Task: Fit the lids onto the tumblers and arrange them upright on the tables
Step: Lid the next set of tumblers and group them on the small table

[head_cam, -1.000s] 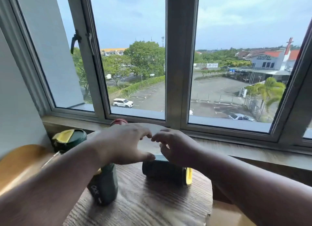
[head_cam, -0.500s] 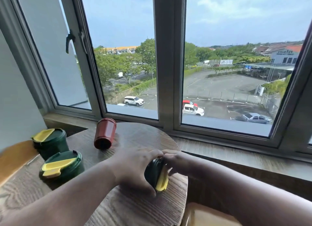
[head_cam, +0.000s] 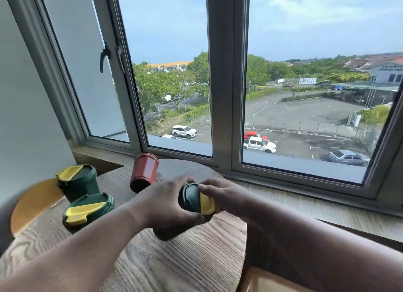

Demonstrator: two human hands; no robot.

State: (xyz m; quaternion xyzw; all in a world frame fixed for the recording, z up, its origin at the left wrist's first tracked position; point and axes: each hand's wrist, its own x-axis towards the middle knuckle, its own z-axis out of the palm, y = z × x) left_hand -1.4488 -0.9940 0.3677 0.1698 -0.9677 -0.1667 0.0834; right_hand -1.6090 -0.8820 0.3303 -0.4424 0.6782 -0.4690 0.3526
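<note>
Lifted since before: green tumbler (head_cam: 189, 199) gripped by left hand (head_cam: 168, 201), lidded end tilted up-right; right hand (head_cam: 224, 194) fingers pinch its lid (head_cam: 207, 203). Two lidded green tumblers (head_cam: 87, 209) stand left; contents unseen.

A round table (head_cam: 185, 259) stands before the window (head_cam: 229, 95), close to the sill (head_cam: 316, 202). Both hands meet over the table's middle: the left hand (head_cam: 165, 204) on the left, the right hand (head_cam: 226, 195) on the right, with a tilted tumbler (head_cam: 192, 199) held between them, its lid end toward the right hand. To the left stand two lidded tumblers, the nearer one (head_cam: 87, 209) in front, the farther one (head_cam: 77, 180) behind it at the table's left edge. A cup (head_cam: 144, 173) lies on its side behind the left hand, near the window. A stool (head_cam: 32, 202) sits left of the table.
</note>
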